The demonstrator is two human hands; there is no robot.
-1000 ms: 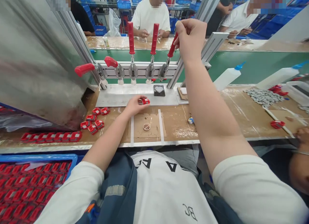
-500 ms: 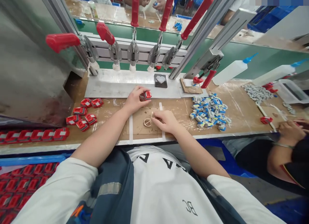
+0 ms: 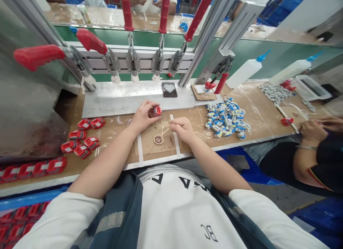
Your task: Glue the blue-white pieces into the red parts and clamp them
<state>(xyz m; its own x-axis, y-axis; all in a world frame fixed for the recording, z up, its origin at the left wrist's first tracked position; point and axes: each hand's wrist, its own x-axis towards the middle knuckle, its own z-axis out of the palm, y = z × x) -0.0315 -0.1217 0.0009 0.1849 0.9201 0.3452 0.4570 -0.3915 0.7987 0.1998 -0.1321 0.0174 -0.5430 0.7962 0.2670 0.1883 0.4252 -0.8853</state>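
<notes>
My left hand point(image 3: 143, 116) is closed round a small red-and-grey plastic casing point(image 3: 157, 111) near the front edge of the metal plate. To its right and lower, my right hand point(image 3: 182, 129) pinches a thin pale stick point(image 3: 166, 131). The stick slants down toward a small round cup point(image 3: 158, 142) holding something dark. A second pale stick appears to stand in the cup. Its contents are too small to make out. Both white tape strips point(image 3: 140, 149) flank the cup on the brown bench covering.
Several red casings point(image 3: 81, 134) lie on the left, others in a row point(image 3: 40, 167). Blue-and-white parts point(image 3: 226, 120) are heaped on the right. Red-handled clamps point(image 3: 132, 59) stand behind the metal plate point(image 3: 120, 102). A co-worker's hands point(image 3: 313, 131) are at the far right.
My right hand has drawn back slightly from the cup, showing more of the stick. The casing stays in my left hand. The whole view has shifted.
</notes>
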